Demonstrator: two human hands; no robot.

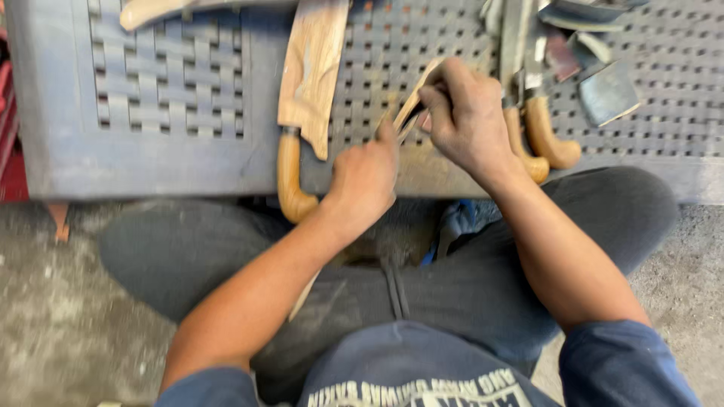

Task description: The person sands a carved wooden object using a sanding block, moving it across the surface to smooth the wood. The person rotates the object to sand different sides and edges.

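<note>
Both hands over near edge of grey woven table [151,162]. Left hand [366,181] fisted, right hand [467,120] fingers pinching thin wooden strip [413,102], apparently; blurred. Sheathed knife [305,98] just left.

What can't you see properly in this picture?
Head view only:
- The thin pale wooden strip is blurred and partly covered by the left hand and right hand.
- The grey metal blades are cut off by the top edge.
- The wooden sheath hides its knife's blade.
</note>
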